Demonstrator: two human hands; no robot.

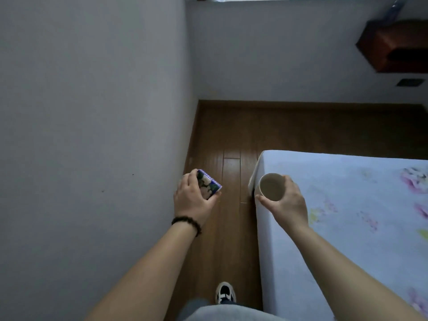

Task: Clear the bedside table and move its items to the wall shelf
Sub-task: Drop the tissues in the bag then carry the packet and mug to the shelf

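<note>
My left hand (192,200) is closed around a small box (209,185) with a blue edge and a floral print, held over the floor beside the left wall. My right hand (288,202) grips a cream cup (271,186) from its right side, mouth up, above the near corner of the bed. The cup's inside looks empty. A dark red-brown wall shelf (393,46) hangs on the far wall at the upper right, well away from both hands. The bedside table is out of view.
A bed (347,216) with a pale blue flowered sheet fills the right side. A narrow strip of wooden floor (231,140) runs between it and the grey left wall (92,112). My shoe (225,295) shows at the bottom. A dark wall socket (410,82) sits under the shelf.
</note>
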